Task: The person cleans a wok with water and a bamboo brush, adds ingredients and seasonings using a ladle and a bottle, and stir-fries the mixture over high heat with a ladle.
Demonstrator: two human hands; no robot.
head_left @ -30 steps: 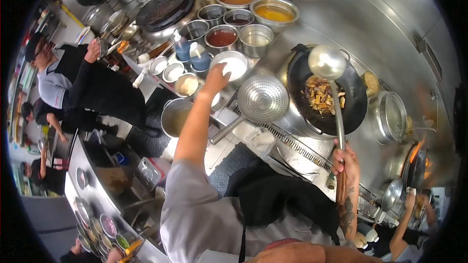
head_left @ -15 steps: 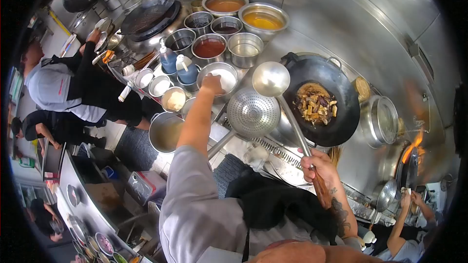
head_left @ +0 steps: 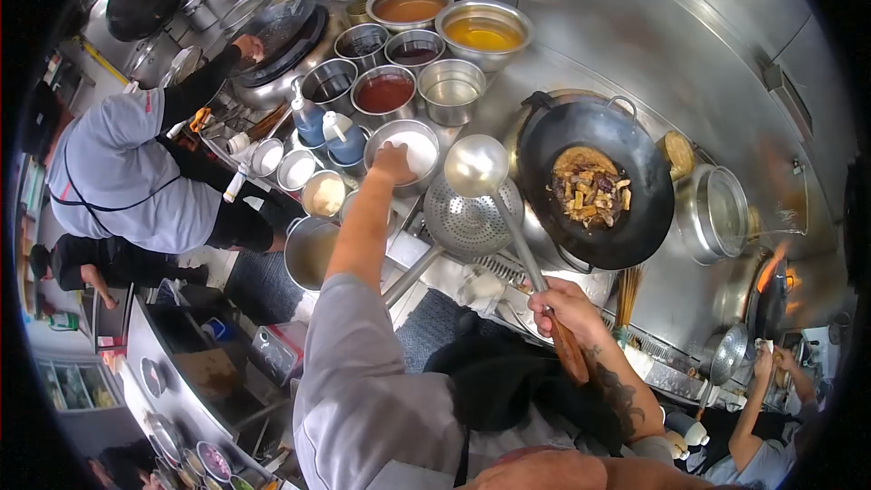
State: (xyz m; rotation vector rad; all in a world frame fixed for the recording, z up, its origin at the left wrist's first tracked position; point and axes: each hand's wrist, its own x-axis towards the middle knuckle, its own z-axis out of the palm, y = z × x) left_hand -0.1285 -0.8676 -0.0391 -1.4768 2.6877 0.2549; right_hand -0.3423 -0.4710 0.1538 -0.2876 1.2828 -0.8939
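My left hand [head_left: 392, 164] is down in a round metal bowl [head_left: 419, 183] of white powder [head_left: 420, 152]. Its fingers are bunched together, and their tips are hard to make out. My right hand [head_left: 570, 307] is closed around the handle of a ladle [head_left: 477, 166], where metal meets wood. From this view the ladle's bowl overlaps a perforated strainer [head_left: 467, 218], and it looks unfilled. To the right, a black wok [head_left: 649, 200] holds browned, chopped pieces of food [head_left: 590, 191].
Metal pots of red sauce [head_left: 385, 93], dark liquids and yellow oil [head_left: 485, 34] crowd the back left, beside pump bottles [head_left: 343, 138]. A stockpot [head_left: 310, 254] stands left of my arm. One co-worker [head_left: 136, 163] works at left; another's hands [head_left: 771, 361] are near a flame at right.
My right hand has drawn the ladle left, away from the wok's edge. My left hand stays in the powder bowl. The co-worker at left now reaches toward the far wok.
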